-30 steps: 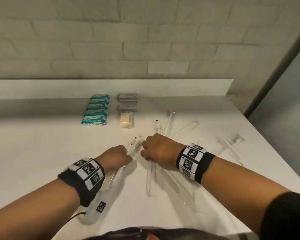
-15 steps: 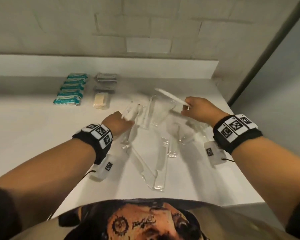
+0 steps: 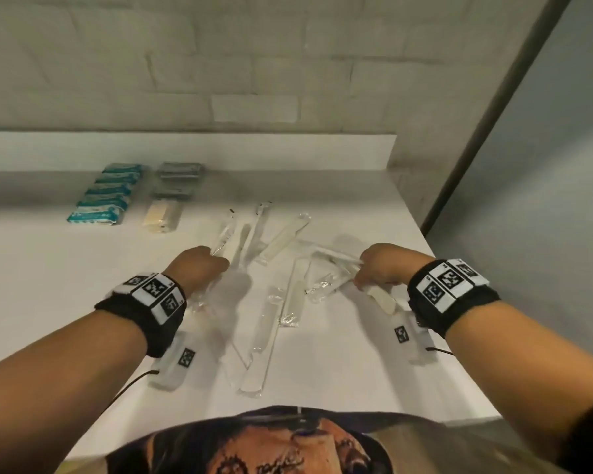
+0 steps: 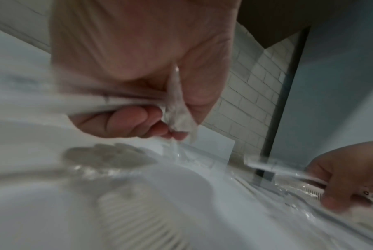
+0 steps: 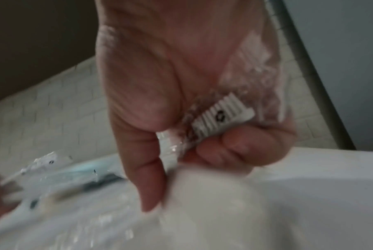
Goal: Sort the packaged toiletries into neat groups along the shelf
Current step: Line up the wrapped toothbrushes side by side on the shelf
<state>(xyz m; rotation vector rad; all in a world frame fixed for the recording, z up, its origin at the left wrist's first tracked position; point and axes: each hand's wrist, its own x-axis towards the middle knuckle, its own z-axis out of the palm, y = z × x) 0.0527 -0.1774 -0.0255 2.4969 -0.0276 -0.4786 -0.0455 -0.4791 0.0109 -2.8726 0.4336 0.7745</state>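
Observation:
Both hands work over a scatter of clear-wrapped toiletries on the white shelf (image 3: 48, 285). My left hand (image 3: 202, 265) grips a bundle of wrapped white sticks (image 3: 225, 234) that pokes out past its knuckles; in the left wrist view the fingers (image 4: 125, 121) curl round that bundle (image 4: 108, 101). My right hand (image 3: 377, 268) grips wrapped combs (image 3: 332, 256), and in the right wrist view a white comb (image 5: 221, 118) in crinkled film lies under the thumb and curled fingers (image 5: 241, 145). A beige comb (image 3: 382, 301) sticks out below that hand.
A row of teal packets (image 3: 105, 196) lies at the back left, with grey packets (image 3: 178, 172) and a beige soap packet (image 3: 163, 217) beside it. Several loose clear packets (image 3: 264, 330) lie between my hands. The shelf ends at a grey wall (image 3: 528, 200) on the right.
My right hand has swung from the middle out to the right, then come down onto the packets there with a wrapped comb. My left hand has kept hold of its bundle.

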